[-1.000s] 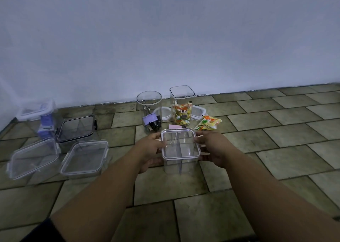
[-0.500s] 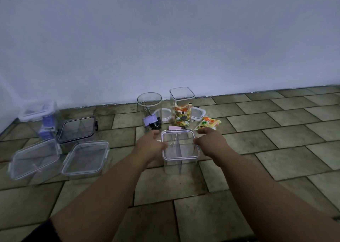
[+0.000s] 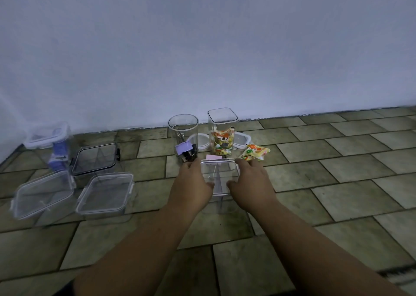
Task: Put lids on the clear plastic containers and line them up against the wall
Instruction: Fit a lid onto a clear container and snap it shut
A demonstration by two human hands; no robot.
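the left hand (image 3: 191, 183) and right hand (image 3: 249, 180) have closed in from the sides and now clamp the clear lid (image 3: 219, 171) onto the tall clear square plastic container (image 3: 221, 202) on the tiled floor (image 3: 337, 171), short of the pale wall (image 3: 202, 47), likely seating it.

Arms outstretched; left grip (image 3: 194, 183) and right grip (image 3: 250, 180) clasp container (image 3: 220, 173)

— Dim and flat, with a cold bluish cast over the wall (image 3: 202, 47).
— And shadows?
— Faint, soft-edged, on the floor (image 3: 337, 183) beside the clear containers (image 3: 220, 178).
— Glare?
— Just pale glints along the lid rims (image 3: 112, 174) at left.
— Sharp?
— Soft and grainy throughout, smeared on the forearms (image 3: 146, 250) low down; bowed toward the edges, as in the curved foot of the wall.
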